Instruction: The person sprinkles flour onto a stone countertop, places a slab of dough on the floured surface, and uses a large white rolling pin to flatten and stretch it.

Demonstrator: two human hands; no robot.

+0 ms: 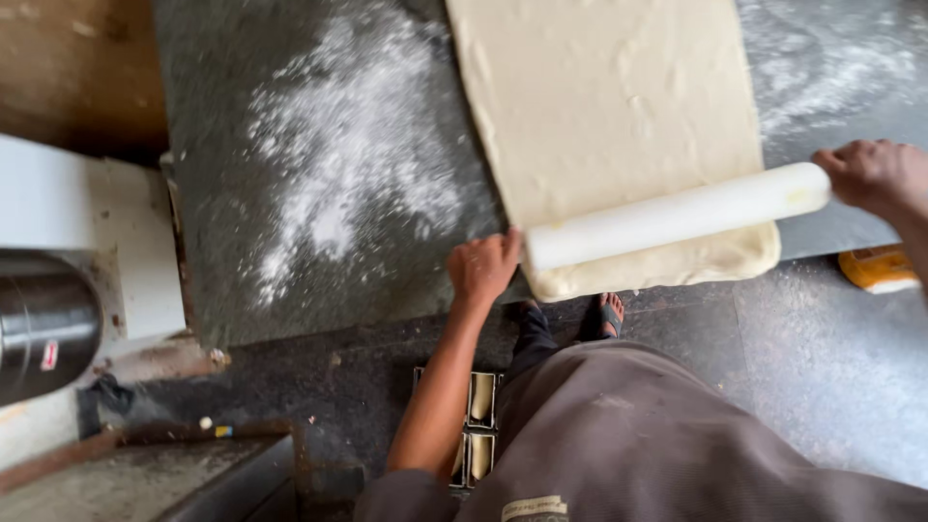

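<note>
A long sheet of pale dough point(609, 106) lies on a dark stone worktop point(222, 280), its near end hanging slightly past the front edge. A white rolling pin point(677, 215) rests across the dough near that end. My left hand point(481, 269) grips the pin's left end. Over at the pin's right end, my right hand point(875, 176) is closed around it.
Flour point(348, 155) is scattered over the worktop left of the dough and at the far right. A white machine with a steel drum point(43, 324) stands at the left. Metal tins point(480, 425) sit on the floor below. An orange-yellow object point(878, 269) lies under the right edge.
</note>
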